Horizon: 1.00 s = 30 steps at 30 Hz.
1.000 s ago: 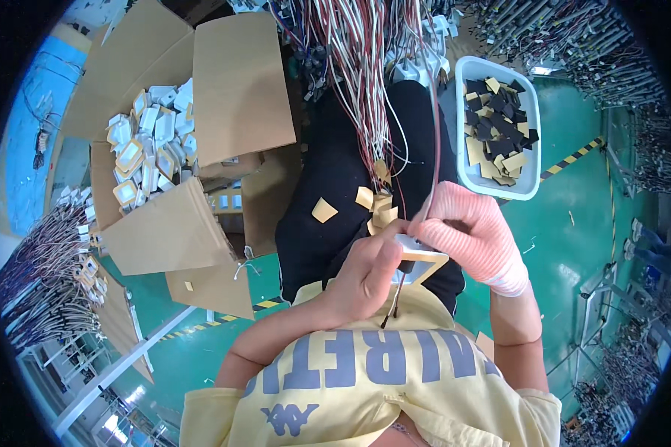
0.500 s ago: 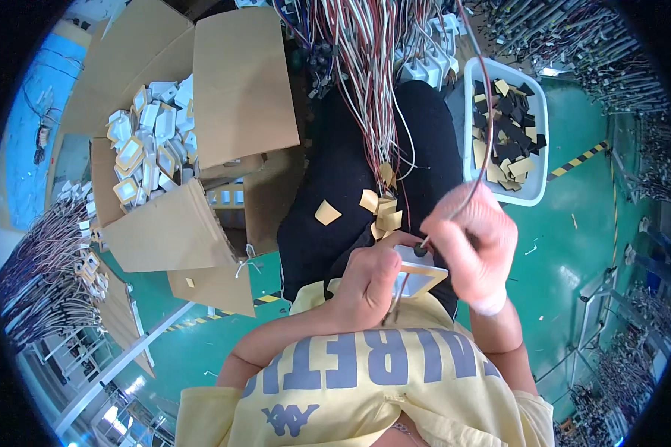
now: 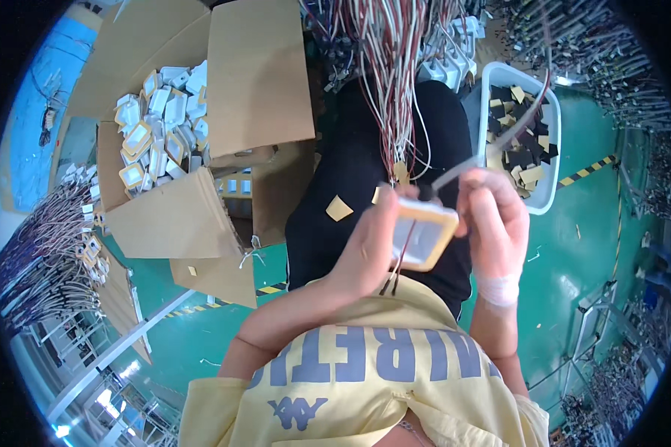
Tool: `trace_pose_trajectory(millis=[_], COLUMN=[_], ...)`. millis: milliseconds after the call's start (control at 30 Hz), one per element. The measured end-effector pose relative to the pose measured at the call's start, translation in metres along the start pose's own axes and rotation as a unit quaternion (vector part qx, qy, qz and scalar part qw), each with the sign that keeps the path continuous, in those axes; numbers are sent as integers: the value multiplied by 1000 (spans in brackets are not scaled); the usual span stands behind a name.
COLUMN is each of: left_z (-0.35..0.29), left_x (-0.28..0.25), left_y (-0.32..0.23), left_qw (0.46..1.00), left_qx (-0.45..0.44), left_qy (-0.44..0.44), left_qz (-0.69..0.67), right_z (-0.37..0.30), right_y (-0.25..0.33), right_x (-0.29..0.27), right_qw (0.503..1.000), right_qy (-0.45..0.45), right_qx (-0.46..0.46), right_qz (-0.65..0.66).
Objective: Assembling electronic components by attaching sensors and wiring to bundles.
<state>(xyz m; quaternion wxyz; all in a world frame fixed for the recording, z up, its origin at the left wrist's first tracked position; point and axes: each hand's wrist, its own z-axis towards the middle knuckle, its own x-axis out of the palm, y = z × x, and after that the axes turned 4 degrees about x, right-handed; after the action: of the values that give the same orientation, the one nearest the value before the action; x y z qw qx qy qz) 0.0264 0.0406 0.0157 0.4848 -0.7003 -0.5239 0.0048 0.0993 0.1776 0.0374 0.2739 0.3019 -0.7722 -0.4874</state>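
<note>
Over my lap, my left hand (image 3: 371,242) grips a small white plastic housing (image 3: 419,240) with a tan rim, its hollow side turned up toward me. A thin red-brown wire (image 3: 405,249) runs through the hollow, and its dark ends stick out past the near rim. At the housing's far side, next to a dark grommet, a grey-white cable (image 3: 492,149) rises to the upper right, smeared by motion. My right hand (image 3: 493,223), with a white wrap at the wrist, is closed at the cable beside the housing; its fingertips are partly hidden.
A cardboard box (image 3: 261,82) full of white housings (image 3: 160,123) stands at left. At right, a white bin (image 3: 552,171) holds black and tan pieces. A wire bundle (image 3: 395,74) hangs over my lap, where a tan piece (image 3: 339,208) lies. More wire bundles (image 3: 48,253) line both sides.
The housing has tilted so its hollow faces up more. My right hand has turned and moved slightly right, and the cable has swung over to the right.
</note>
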Motion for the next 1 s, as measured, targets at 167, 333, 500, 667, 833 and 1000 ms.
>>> trace_pose_trajectory(millis=[167, 333, 500, 667, 833, 1000], left_z=[26, 27, 23, 23, 29, 20], left_x=[-3, 10, 5, 2, -4, -19], left_y=[-18, -25, -33, -35, -34, -27], left_qw=[994, 995, 994, 991, 990, 860], left_qx=[63, 65, 59, 53, 138, 378], left_qy=[44, -34, -9, -32, -29, 10], left_qz=[-71, -63, -90, -119, -20, 344], right_z=[-30, -27, -24, -25, -29, -15], right_y=[-1, -5, -11, -20, -17, -17], right_x=[-10, 15, 17, 18, 18, -8], right_qw=[975, 951, 961, 976, 980, 990], right_qy=[142, 233, 218, 194, 173, 140], right_qx=[154, 200, 166, 69, 29, -24], right_qz=[-70, 18, -37, -70, -90, -9])
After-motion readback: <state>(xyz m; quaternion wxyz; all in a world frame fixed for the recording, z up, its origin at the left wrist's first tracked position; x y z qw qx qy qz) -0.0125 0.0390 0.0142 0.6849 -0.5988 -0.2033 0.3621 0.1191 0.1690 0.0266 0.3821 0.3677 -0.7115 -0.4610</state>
